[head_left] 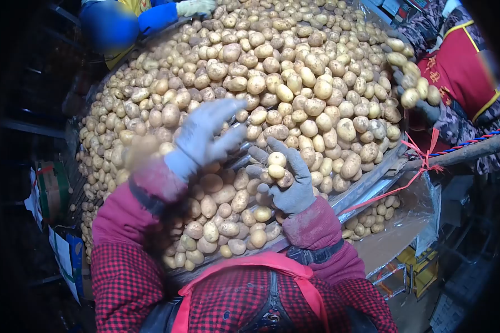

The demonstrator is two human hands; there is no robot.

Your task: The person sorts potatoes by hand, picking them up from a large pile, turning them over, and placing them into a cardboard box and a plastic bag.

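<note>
A broad heap of potatoes (250, 83) spreads in front of me, ranging from small to fist-sized. My left hand (208, 130), in a grey-blue work glove, is stretched over the heap with its fingers apart and nothing visible in them. My right hand (290, 180), gloved alike, is turned palm up with fingers curled round a few small potatoes (276, 160). Left of my left wrist is a tan smear (141, 152), too blurred to name. Between my forearms lie more potatoes (222, 227), beside a metal rail (366, 180) running along the near right edge.
A co-worker in a red apron (455, 66) at the right holds several potatoes in gloved hands. Another person's blue sleeve (158, 19) reaches in at the top left. Red string (426, 158) ties a pole near a plastic-lined box of potatoes (372, 216). Cartons (53, 191) stand left.
</note>
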